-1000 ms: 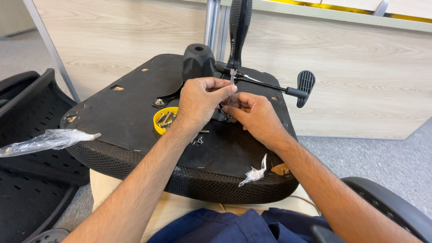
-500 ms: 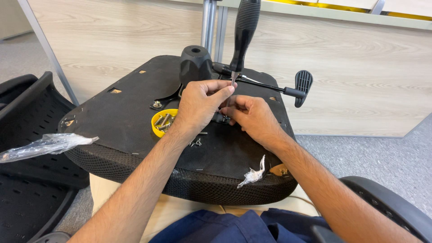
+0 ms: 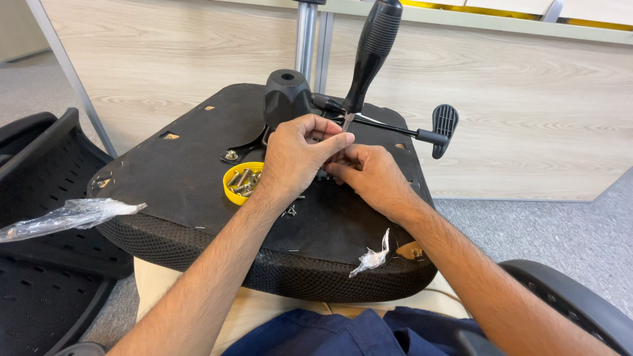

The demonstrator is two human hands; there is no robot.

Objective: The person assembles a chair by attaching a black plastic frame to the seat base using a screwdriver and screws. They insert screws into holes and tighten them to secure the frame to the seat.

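Pale wood panelling (image 3: 165,59) and grey carpet (image 3: 560,224) backed an upturned black chair seat (image 3: 184,178) resting across the person's lap. At its middle the left hand (image 3: 297,155) had thumb and fingers pinched together around the thin metal shaft just below the black screwdriver handle (image 3: 372,53), which stood nearly upright, leaning slightly right. The right hand (image 3: 372,178) lay touching the left, its fingers curled down at the shaft's foot on the seat mechanism (image 3: 287,95); what they gripped was hidden. Just left of the hands sat a yellow cap (image 3: 232,188) full of screws. A black lever (image 3: 435,128) stuck out to the right. Crumpled plastic wrap (image 3: 66,216) lay at the seat's left edge, another scrap (image 3: 372,257) near its front rim.
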